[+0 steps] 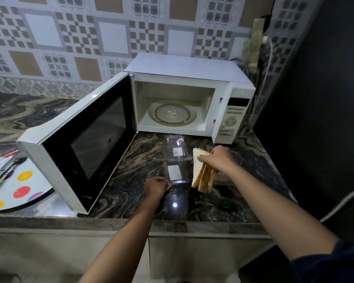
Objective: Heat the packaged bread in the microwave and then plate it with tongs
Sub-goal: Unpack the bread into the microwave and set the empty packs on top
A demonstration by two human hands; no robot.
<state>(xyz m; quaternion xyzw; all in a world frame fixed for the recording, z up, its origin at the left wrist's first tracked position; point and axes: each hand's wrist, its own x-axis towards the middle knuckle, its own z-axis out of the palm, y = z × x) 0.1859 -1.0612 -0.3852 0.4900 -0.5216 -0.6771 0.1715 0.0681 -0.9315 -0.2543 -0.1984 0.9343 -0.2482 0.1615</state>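
A white microwave (192,66) stands on the dark marbled counter with its door (86,139) swung wide to the left. Its glass turntable (173,115) is bare. In front of it lies a clear plastic bread package (175,160) with white labels. My left hand (156,187) pinches the package's near edge. To the right of the package, my right hand (217,159) grips several slices of bread (202,176), which hang down above the counter. Tongs (2,172) lie on a plate at the far left, partly blurred.
A round white plate (23,186) with coloured dots sits at the left, partly under the open door. A dark wall (315,99) closes off the right side, with cables along it. The counter's front edge (131,223) runs just below my hands.
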